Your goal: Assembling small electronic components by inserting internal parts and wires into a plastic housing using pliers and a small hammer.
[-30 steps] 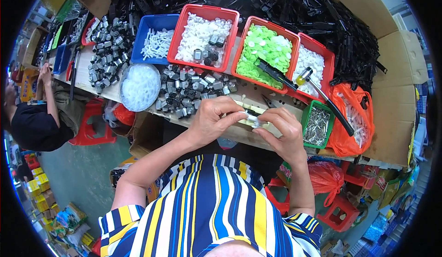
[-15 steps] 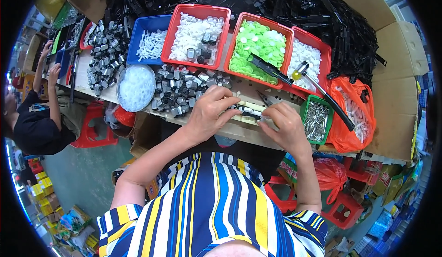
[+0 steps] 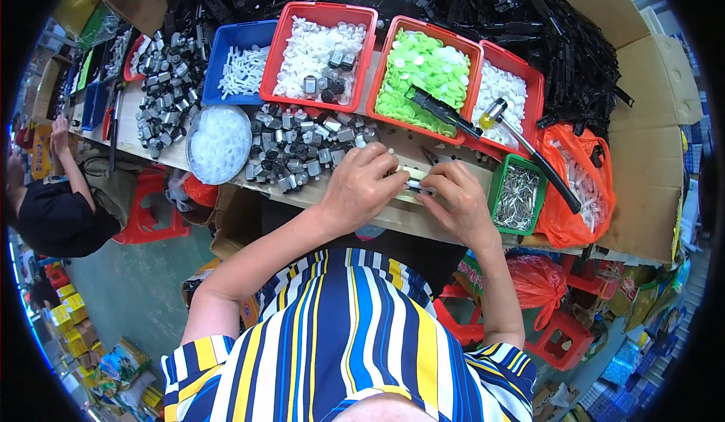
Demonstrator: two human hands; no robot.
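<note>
Bending both hands over a cream-coloured fixture (image 3: 414,173) at the centre of the frame, the person works on a small white-and-dark part (image 3: 415,185) that lies along it, between the fingertips of the two hands. The left hand (image 3: 368,183) covers the part's left end, its grip drawn together; whether it pinches anything cannot be told, since the fingers hide the contact. The right hand (image 3: 458,200) has thumb and forefinger close together at the right end, but whether that grip clamps the part cannot be told either.

Beyond the hands, grey-and-black motor-like blocks (image 3: 302,146) lie heaped on the tabletop (image 3: 396,214), left of centre. Across the upper middle stand a blue bin (image 3: 214,63) of white pegs, a red bin (image 3: 281,25) of white pieces and another red bin (image 3: 398,25) of green discs. A black-handled hammer (image 3: 547,171) slants at right of centre, its head over a third red bin (image 3: 536,89). Near the right hand sits a green tray (image 3: 495,191) of metal pins.
</note>
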